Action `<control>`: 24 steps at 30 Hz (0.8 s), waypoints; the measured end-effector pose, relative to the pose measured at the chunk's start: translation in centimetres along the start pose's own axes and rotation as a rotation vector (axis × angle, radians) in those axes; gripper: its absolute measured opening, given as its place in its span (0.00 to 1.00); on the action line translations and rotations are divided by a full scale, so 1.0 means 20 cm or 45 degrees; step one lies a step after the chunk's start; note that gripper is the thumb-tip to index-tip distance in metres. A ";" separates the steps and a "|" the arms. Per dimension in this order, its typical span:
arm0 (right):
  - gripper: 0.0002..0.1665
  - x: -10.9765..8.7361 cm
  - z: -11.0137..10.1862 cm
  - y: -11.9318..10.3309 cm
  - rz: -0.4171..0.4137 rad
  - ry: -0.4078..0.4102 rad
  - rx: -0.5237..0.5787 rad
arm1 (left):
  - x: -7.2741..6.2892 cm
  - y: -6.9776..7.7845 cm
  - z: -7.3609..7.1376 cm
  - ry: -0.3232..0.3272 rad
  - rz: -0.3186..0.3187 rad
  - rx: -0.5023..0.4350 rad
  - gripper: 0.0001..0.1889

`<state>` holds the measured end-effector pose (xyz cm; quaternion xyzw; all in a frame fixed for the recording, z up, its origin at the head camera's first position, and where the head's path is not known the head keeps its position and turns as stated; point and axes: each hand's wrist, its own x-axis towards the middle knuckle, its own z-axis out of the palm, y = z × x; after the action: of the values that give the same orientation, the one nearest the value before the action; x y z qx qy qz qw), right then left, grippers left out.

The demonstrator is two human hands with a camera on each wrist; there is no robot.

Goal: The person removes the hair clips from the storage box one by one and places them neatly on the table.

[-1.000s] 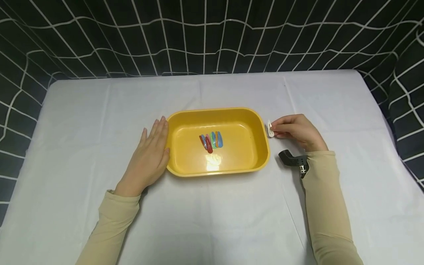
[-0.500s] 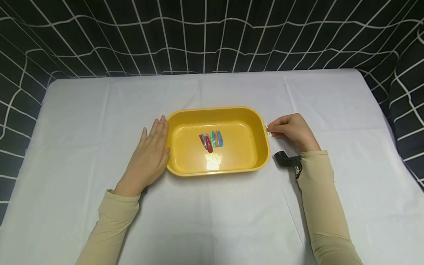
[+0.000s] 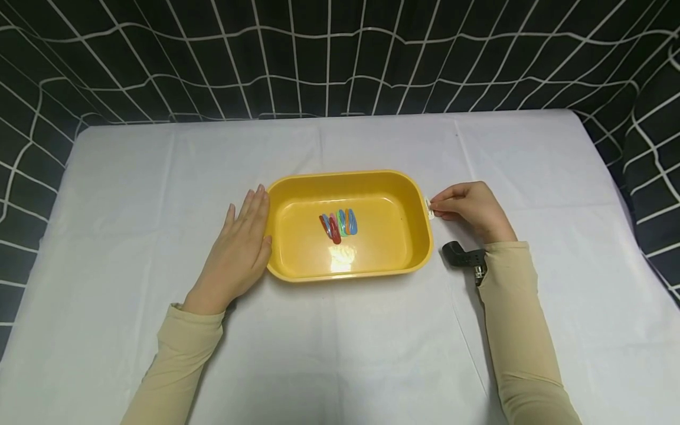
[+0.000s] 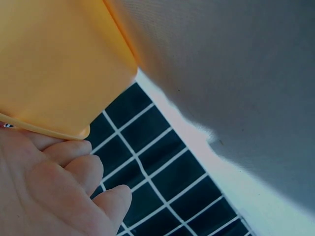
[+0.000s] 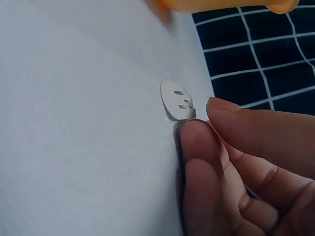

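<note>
- Farthest left, the person's left hand (image 3: 231,257) lies along the left end of the tray, fingers extended and pointing to the far side, their edge against the rim; it grasps nothing, so its grip is loose and wide.
- Next, the yellow tray (image 3: 297,251) rests on the desk (image 3: 340,354), its long axis running left to right between the two hands.
- Inside it, about midway along, coloured clips (image 3: 342,224) lie side by side in a short row, long axes mostly near to far; a red one sits nearest, and the leftmost ones lean. Neither hand touches them.
- Just right of the tray's right rim is the white clip (image 5: 172,102). Seen from the head, its long axis runs near to far, roughly along that end of the tray, the near end slanting a little to the right; the right wrist view shows cloth between clip and tray, and the clip tilted up from it.
- Rightmost, the right hand (image 3: 473,209) is by far the nearer hand to this clip. Its grip is narrow, thumb and fingertips pinching the clip's right edge, so the clip projects left of the fingertips, between them and the tray. How firmly it is pinched cannot be told.
</note>
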<state>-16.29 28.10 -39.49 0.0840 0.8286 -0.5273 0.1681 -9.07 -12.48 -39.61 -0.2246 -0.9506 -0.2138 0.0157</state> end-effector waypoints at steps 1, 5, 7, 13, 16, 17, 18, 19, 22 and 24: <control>0.17 0.00 0.00 0.00 -0.004 0.001 0.002 | 0.00 0.00 0.00 0.000 -0.001 0.001 0.32; 0.17 0.00 -0.01 0.00 -0.009 -0.003 0.014 | 0.00 0.00 0.00 0.000 -0.001 0.003 0.32; 0.17 -0.01 -0.01 0.00 -0.012 0.000 0.007 | 0.00 0.00 0.00 -0.001 -0.002 0.003 0.32; 0.16 -0.01 -0.01 0.01 -0.018 0.011 0.020 | 0.00 0.00 0.00 -0.002 -0.009 0.002 0.32; 0.16 -0.02 -0.02 0.01 -0.021 0.014 0.031 | 0.00 0.00 0.00 -0.001 -0.007 0.003 0.32; 0.16 -0.02 -0.02 0.01 -0.023 0.017 0.033 | 0.00 0.00 0.00 -0.001 -0.006 0.004 0.32; 0.16 -0.02 -0.03 0.01 -0.024 0.018 0.036 | 0.00 0.00 0.00 -0.002 -0.006 0.004 0.32; 0.15 -0.02 -0.03 0.01 -0.025 0.019 0.040 | 0.00 0.00 0.00 -0.003 -0.005 0.004 0.32; 0.13 -0.02 -0.03 0.01 -0.031 0.017 0.078 | 0.00 0.00 0.00 -0.004 -0.004 0.003 0.32; 0.11 -0.02 -0.04 0.00 -0.036 0.020 0.102 | 0.00 0.00 0.00 -0.001 -0.005 0.003 0.32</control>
<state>-16.05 28.76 -39.01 0.0833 0.8092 -0.5618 0.1505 -9.07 -12.50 -39.62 -0.2230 -0.9512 -0.2127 0.0150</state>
